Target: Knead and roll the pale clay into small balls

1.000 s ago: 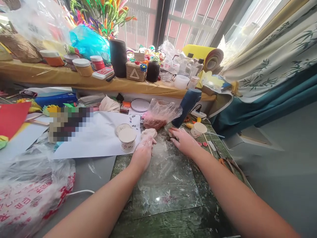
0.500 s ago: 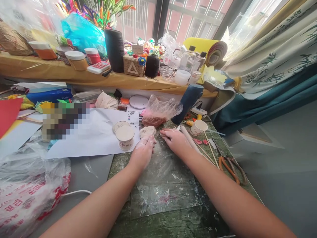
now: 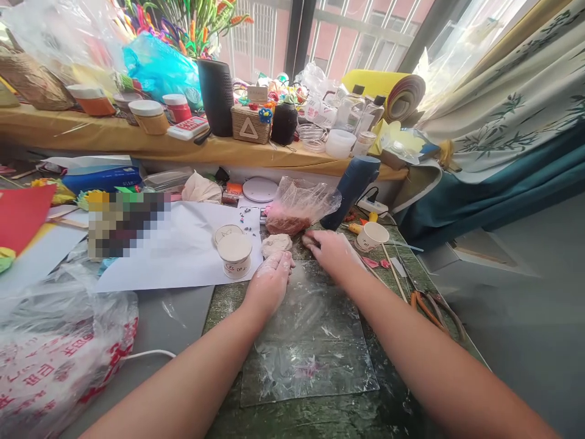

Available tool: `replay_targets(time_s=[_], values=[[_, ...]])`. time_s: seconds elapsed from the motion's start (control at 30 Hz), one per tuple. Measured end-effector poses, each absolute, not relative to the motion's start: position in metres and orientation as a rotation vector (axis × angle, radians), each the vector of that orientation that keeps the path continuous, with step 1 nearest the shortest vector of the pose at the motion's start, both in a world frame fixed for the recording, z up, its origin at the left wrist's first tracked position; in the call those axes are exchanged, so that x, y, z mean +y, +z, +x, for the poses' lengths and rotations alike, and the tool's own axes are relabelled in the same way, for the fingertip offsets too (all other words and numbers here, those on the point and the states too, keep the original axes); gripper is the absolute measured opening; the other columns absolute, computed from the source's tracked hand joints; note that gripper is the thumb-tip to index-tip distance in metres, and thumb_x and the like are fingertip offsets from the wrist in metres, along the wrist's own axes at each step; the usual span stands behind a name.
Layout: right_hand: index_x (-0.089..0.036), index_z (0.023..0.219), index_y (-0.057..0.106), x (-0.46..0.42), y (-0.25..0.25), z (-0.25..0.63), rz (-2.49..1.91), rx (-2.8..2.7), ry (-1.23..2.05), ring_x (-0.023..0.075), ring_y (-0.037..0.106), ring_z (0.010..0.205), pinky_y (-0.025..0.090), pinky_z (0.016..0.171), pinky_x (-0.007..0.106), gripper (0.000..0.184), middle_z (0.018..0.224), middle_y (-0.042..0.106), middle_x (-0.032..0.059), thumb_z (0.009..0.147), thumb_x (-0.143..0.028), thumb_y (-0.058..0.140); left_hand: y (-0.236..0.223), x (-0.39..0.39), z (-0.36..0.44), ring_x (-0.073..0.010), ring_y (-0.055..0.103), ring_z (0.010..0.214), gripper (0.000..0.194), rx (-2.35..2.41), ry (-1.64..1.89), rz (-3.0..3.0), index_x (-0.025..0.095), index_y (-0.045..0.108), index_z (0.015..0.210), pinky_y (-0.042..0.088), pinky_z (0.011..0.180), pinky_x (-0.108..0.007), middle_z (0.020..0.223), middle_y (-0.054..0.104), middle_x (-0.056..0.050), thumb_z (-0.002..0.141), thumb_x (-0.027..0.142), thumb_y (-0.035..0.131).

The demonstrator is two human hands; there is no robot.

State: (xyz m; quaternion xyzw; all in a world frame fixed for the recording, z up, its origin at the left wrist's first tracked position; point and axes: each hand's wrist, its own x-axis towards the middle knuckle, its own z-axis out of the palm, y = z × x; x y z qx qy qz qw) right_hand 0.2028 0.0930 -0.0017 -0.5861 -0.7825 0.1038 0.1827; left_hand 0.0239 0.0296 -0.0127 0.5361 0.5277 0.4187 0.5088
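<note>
Fingers (image 3: 273, 266) of our left hand (image 3: 267, 285) are curled close together at the near edge of an irregular, off-white, dough-like lump (image 3: 276, 245); we cannot tell whether they grip anything. Our right hand (image 3: 334, 251) is bent, its fingertips at a small, rounded, brownish-beige lump (image 3: 308, 241); we cannot confirm a grip there either. Both lumps lie near the far end of a clear, flat, rectangular sheet (image 3: 311, 347), smeared with white residue, on a dark green, worn tabletop (image 3: 292, 421). Just behind them we record a crumpled, transparent plastic bag (image 3: 315, 201) with reddish-brown material (image 3: 287, 221) inside. Right of the bag, a dark blue cylindrical object (image 3: 351, 192) stands tilted. Beyond our right hand we note an open white paper cup (image 3: 372, 236) and, nearer us, orange-handled cutters (image 3: 427, 310). To the left, a second white paper cup (image 3: 236, 267), with a pale round top, stands on a large white paper sheet (image 3: 178, 244). Farthest out, a ledge covered in mustard-yellow cloth (image 3: 183, 148) bears a black cylindrical device (image 3: 216, 100) and lidded jars (image 3: 150, 119).
</note>
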Motion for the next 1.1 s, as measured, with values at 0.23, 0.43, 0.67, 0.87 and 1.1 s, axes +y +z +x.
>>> replay_targets(time_s=[0.23,0.43,0.67,0.87,1.1], values=[[-0.027,0.118,0.075,0.082,0.002,0.208,-1.568,-2.248,0.395,0.0258,0.067,0.115,0.048,0.103,0.042,0.032,0.121,0.076,0.0061,0.088,-0.018,0.066,-0.014,0.029,0.023,-0.0149,0.054,0.066,0.051,1.216,1.086,1.244,0.019,0.060,0.082,0.049,0.066,-0.028,0.074,0.055,0.000,0.098,0.062,0.037],[-0.020,0.118,0.074,0.078,0.002,0.203,-1.643,-2.066,0.474,0.0306,0.065,0.116,0.046,0.104,0.049,0.031,0.120,0.075,0.0134,0.090,-0.019,0.062,-0.010,0.028,0.024,-0.0144,0.053,0.063,0.059,1.186,1.085,1.194,0.019,0.061,0.081,0.048,0.064,-0.028,0.071,0.054,0.000,0.096,0.069,0.035],[-0.021,0.108,0.073,0.054,0.009,0.210,-1.516,-1.664,0.883,0.0262,0.070,0.096,0.054,0.094,0.047,0.026,0.106,0.078,0.0098,0.084,-0.030,0.071,-0.011,0.025,0.022,-0.0158,0.054,0.065,0.057,1.110,1.165,1.204,0.020,0.060,0.083,0.049,0.066,-0.030,0.073,0.055,-0.001,0.097,0.069,0.034],[-0.019,0.102,0.068,0.005,0.008,0.179,-0.886,-0.531,1.770,0.0188,0.072,0.090,0.060,0.082,0.032,0.029,0.099,0.076,0.0081,0.090,-0.044,0.060,-0.003,0.018,0.017,-0.0229,0.060,0.097,0.035,1.074,1.338,1.516,0.022,0.063,0.098,0.048,0.093,-0.037,0.101,0.064,-0.008,0.100,0.053,0.046],[-0.022,0.073,0.053,-0.012,0.020,0.171,-0.568,-0.192,1.901,0.0151,0.071,0.086,0.058,0.066,0.024,0.031,0.096,0.075,0.0015,0.084,-0.041,0.073,-0.001,0.018,0.020,-0.0249,0.061,0.107,0.041,1.002,1.283,1.492,0.022,0.065,0.108,0.050,0.094,-0.038,0.113,0.065,-0.011,0.099,0.056,0.044]])
